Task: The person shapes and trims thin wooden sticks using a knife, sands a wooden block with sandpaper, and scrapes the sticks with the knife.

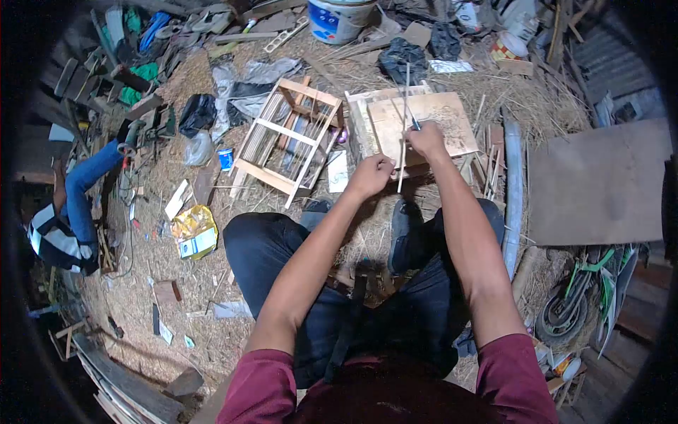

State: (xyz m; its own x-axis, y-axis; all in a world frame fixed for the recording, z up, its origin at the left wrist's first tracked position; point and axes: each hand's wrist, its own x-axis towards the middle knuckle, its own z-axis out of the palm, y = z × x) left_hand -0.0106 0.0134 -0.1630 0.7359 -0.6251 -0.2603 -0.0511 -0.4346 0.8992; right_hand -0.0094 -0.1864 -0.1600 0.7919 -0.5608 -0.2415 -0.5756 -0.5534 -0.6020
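Both my hands are over a low wooden board (452, 126) in front of my knees. My left hand (372, 175) is closed at the board's near edge, beside the lower end of a thin pale strip (404, 152); its fingers are pressed together around something too small to make out. My right hand (427, 140) is closed on a tool with a dark blue handle (416, 125), whose long thin part points up and away across the board. The strip runs upright in view between my two hands.
A slatted wooden frame (286, 134) stands left of the board. Beyond are a white-blue bucket (339, 20) and black bags (402, 60). A grey pipe (514, 184) and brown panel (600, 185) lie right. A yellow packet (194, 232) lies left; another person (79, 194) sits far left.
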